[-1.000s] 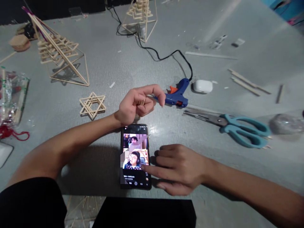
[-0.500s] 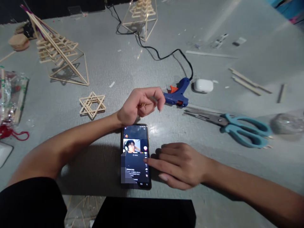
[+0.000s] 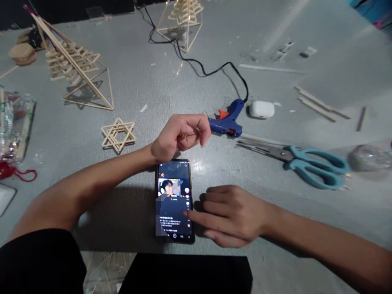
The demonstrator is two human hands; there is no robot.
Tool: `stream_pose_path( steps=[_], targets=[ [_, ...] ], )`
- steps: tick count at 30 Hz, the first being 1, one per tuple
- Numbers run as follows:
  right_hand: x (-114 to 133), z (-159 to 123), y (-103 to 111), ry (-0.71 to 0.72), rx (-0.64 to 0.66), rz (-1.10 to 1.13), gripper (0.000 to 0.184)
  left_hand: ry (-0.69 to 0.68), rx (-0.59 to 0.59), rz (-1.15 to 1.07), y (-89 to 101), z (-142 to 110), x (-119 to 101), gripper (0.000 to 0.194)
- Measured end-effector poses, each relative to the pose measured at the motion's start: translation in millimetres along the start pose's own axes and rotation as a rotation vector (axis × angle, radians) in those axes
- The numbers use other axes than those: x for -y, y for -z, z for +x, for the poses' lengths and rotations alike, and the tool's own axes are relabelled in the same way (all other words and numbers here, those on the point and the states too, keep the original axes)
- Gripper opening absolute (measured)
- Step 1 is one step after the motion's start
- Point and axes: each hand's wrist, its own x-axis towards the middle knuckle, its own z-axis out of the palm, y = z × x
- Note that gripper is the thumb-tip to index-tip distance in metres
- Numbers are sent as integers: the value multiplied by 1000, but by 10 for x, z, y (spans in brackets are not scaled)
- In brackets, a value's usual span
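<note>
A smartphone (image 3: 174,210) lies face up on the table with its screen lit. My right hand (image 3: 232,216) is beside it, index finger stretched onto the right part of the screen, the other fingers loosely bent and holding nothing. Just past the phone's top edge, my left hand (image 3: 183,136) is closed, its fingers curled in. A small yellowish bit shows between those fingers, too little to name. Close to the left fingertips lies a blue glue gun (image 3: 226,122) with an orange trigger. A star made of wooden sticks (image 3: 119,135) sits to the left of my left hand.
Scissors (image 3: 284,154) with light blue handles lie at right, below a white earbud case (image 3: 261,109). Stick frames stand at back left (image 3: 73,65) and back centre (image 3: 186,24). The glue gun's black cord (image 3: 199,65) runs backward. Plastic-wrapped sticks (image 3: 18,126) lie at left.
My right index finger has slid slightly down the phone screen. The picture on the screen has changed a little. My left hand stays nearly in place.
</note>
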Motion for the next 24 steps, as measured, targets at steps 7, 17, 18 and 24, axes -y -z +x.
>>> stream_pose_path(
  steps=[7,17,18,24],
  targets=[
    [-1,7,9,-4,-8,4,37,10,-9,-3,6,2,-2,29],
    [-5,-1,0,-3,7,11,35,55,-21,13,23,14,22,37],
    [-6,-1,0,-3,8,9,35,53,-13,16,27,13,29,39],
    [-6,0,2,-1,2,13,36,44,-7,-2,35,9,41,40]
  ],
)
